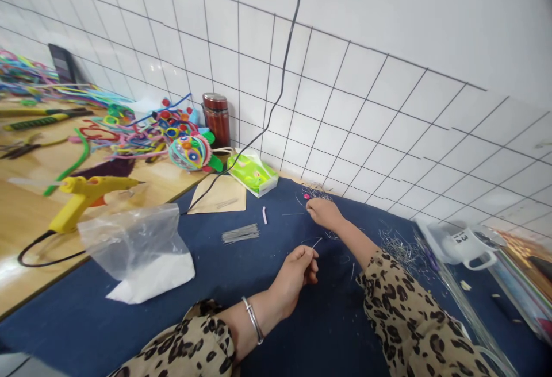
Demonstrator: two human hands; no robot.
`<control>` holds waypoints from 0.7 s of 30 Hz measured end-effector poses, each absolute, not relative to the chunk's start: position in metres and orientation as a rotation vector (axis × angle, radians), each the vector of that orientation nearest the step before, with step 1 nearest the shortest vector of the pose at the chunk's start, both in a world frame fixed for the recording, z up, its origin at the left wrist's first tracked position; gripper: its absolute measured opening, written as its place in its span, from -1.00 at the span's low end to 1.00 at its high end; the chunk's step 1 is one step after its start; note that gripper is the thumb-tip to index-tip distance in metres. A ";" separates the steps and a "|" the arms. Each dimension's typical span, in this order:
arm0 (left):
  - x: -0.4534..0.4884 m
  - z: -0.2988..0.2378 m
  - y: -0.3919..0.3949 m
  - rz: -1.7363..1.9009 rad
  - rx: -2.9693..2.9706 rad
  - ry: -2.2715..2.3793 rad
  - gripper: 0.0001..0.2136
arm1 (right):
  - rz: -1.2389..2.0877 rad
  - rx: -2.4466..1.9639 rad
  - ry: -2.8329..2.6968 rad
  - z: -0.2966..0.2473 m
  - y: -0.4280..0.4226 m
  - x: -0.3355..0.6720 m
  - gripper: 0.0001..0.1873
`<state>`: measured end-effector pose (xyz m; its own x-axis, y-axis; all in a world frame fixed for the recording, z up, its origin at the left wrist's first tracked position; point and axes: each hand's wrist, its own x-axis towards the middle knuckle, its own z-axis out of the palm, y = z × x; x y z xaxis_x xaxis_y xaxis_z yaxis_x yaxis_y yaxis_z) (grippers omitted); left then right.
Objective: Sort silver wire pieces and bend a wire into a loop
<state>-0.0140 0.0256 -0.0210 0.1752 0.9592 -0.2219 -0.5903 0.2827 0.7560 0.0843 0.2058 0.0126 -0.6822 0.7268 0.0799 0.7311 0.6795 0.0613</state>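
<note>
yel. glue gun (84,193), red btl. (217,124) nr. wall (328,107), wht. mug (470,246)

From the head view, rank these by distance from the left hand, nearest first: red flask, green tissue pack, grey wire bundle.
From the left hand:
1. Grey wire bundle: ahead and left, on the blue cloth.
2. Green tissue pack: beyond the bundle.
3. Red flask: farthest, beside the wall.

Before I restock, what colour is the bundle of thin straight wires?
The bundle is grey; head view.
</note>
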 end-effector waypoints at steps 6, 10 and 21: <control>-0.014 -0.023 0.026 1.197 0.558 0.770 -0.79 | -0.083 -1.239 -2.650 0.028 0.192 0.094 -0.87; -0.014 -0.024 0.028 1.220 0.510 0.725 -0.79 | -0.071 -1.201 -2.614 0.042 0.149 0.118 -0.90; -0.007 -0.016 0.014 1.240 0.475 0.715 -0.77 | -0.096 -1.022 -2.825 0.005 0.025 0.158 -0.83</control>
<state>-0.0067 0.0137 -0.0164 0.1557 0.9605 -0.2308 -0.6808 0.2736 0.6794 0.1575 0.0250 0.0052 -0.7604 0.6321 0.1488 0.6407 0.7676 0.0135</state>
